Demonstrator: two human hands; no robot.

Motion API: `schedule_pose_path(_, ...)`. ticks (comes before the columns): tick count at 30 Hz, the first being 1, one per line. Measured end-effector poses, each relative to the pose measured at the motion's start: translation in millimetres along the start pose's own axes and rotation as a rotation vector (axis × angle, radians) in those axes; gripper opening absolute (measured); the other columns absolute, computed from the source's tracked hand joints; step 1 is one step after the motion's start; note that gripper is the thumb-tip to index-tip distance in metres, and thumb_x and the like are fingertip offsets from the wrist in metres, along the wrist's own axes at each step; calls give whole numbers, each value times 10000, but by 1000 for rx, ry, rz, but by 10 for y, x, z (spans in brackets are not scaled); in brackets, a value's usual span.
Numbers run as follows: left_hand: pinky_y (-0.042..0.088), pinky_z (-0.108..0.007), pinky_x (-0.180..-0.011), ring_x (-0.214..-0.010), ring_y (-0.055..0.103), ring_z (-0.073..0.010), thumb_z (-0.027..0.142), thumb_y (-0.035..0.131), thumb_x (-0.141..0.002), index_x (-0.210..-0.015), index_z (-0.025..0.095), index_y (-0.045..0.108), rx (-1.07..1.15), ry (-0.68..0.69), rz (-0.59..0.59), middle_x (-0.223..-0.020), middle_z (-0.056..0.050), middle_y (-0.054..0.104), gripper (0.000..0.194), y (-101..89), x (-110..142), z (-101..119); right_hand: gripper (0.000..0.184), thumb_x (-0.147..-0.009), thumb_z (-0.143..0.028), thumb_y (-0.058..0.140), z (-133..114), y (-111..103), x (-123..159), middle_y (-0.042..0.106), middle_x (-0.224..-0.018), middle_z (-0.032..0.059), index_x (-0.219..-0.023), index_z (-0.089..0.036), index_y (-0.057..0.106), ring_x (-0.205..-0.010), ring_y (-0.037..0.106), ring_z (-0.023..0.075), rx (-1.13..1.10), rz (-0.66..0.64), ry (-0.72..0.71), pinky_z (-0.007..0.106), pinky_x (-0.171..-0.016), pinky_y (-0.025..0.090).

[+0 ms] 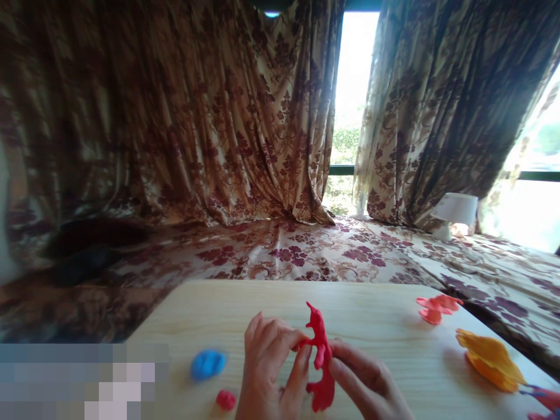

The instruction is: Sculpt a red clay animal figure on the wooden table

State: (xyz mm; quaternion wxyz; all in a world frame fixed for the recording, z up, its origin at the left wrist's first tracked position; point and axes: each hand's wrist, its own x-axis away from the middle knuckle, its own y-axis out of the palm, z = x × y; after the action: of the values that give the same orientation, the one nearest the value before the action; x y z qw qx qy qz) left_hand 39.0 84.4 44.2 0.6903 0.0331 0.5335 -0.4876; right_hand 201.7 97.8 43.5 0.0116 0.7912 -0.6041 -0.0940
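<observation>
A red modelling-clay figure (321, 344) with a pointed top and small limbs is held upright over the table, between both hands. My left hand (273, 361) pinches a small limb on the figure's left side between thumb and forefinger. On the other side, my right hand (367, 379) grips the figure's body between thumb and fingers. To the left lie a flattened blue lump of clay (208, 364) and a small red ball of clay (226, 399).
On the right of the wooden table (210, 303) stand a coral-pink clay shape (437, 307) and a yellow clay shape (494, 359). A red and blue piece (542, 396) is cut off at the edge. Behind are a white lamp (457, 209) and floral curtains (245, 116).
</observation>
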Motion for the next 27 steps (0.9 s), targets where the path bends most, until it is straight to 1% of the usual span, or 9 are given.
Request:
schedule_pose_path(4,354,-410,-978,-897,614,-178,171,544,-863,-1075,269,555,-65,7,-23,-908,8,663,234,-49,-4,-46,375,-676,-526,761,12,-90,-59,752,-889,53,-909,-232,780,-873,679,259,-32,117,-32,304,-756,569)
schedule_pose_path(7,388,-409,-959,-924,619,-183,168,514,-878,-1073,250,548,-100,-7,-20,-907,-4,663,214,-45,-1,-79,410,-689,-503,766,42,-177,-127,756,-867,79,-956,-192,766,-884,684,269,-76,188,-29,347,-792,569)
schedule_pose_path(10,402,-422,-951,-914,621,-184,158,501,-879,-1042,242,551,-104,-3,-21,-886,-9,656,190,-15,5,-96,407,-713,-485,758,43,-199,-157,733,-782,65,-986,-182,748,-790,685,237,-201,179,39,346,-708,594)
schedule_pose_path(13,420,-420,-930,-893,616,-183,146,493,-877,-1018,241,551,-98,-3,-18,-873,-12,653,179,4,0,-102,358,-721,-471,757,17,-176,-148,683,-721,30,-938,-187,748,-689,659,178,-299,123,99,297,-644,594)
schedule_pose_path(17,419,-395,-920,-906,599,-177,130,500,-871,-1017,237,541,-121,0,5,-885,-12,647,186,-17,-21,-111,388,-726,-506,736,42,-160,-130,663,-685,21,-929,-175,743,-615,617,147,-176,114,122,243,-571,567)
schedule_pose_path(19,380,-405,-964,-920,590,-174,110,496,-865,-1038,227,532,-147,32,34,-911,-18,643,212,-48,-29,-105,411,-731,-530,716,81,-151,-119,664,-678,25,-942,-178,743,-611,607,160,-10,133,64,230,-517,545)
schedule_pose_path(22,301,-438,-1032,-989,565,-189,73,499,-832,-1103,213,517,-188,123,40,-993,-39,645,306,-94,-37,-68,337,-775,-497,677,117,-121,-95,666,-734,39,-919,-201,752,-636,597,178,258,130,-149,236,-513,529)
schedule_pose_path(25,254,-457,-1064,-1068,535,-215,70,523,-791,-1134,212,528,-205,176,-13,-1062,-43,658,371,-84,-34,-13,225,-852,-381,619,102,-98,-78,644,-766,42,-967,-233,743,-667,591,177,442,54,-382,246,-600,517)
schedule_pose_path(27,236,-475,-1078,-1099,526,-232,86,522,-782,-1124,215,553,-190,175,-1,-1087,-41,669,367,-38,-24,13,211,-889,-317,575,82,-102,-80,628,-772,41,-1018,-245,725,-657,580,164,526,-12,-468,234,-599,494)
